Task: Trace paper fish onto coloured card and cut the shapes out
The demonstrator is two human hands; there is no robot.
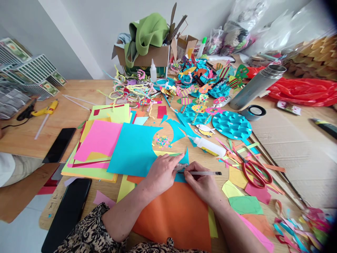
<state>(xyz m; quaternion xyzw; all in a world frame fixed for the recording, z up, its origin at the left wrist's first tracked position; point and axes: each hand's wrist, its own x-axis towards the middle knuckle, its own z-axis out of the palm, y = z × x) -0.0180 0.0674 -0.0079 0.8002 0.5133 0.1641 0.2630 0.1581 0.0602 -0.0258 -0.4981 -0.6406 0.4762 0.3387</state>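
Note:
My right hand (201, 181) is closed around a slim pen (204, 173), its tip against a small pale cut-out (181, 166) that looks like a paper fish. Pressing on that cut-out is my left hand (162, 172), fingers stretched out over a blue paper sheet (134, 147). The sheet has a rounded piece cut from its upper edge. Beneath it lies orange paper (173, 214), nearest my body. Beyond my hands are a little heap of coloured paper bits (162, 141) and blue offcuts (175, 131).
Coloured sheets (98, 138) are stacked on the left, near two black phones (60, 144) and a yellow glue gun (50, 108). To the right are a glue bottle (209, 146), red scissors (256, 174), paper scraps and a steel flask (256, 88). Decorated paper fish (185, 101) lie behind.

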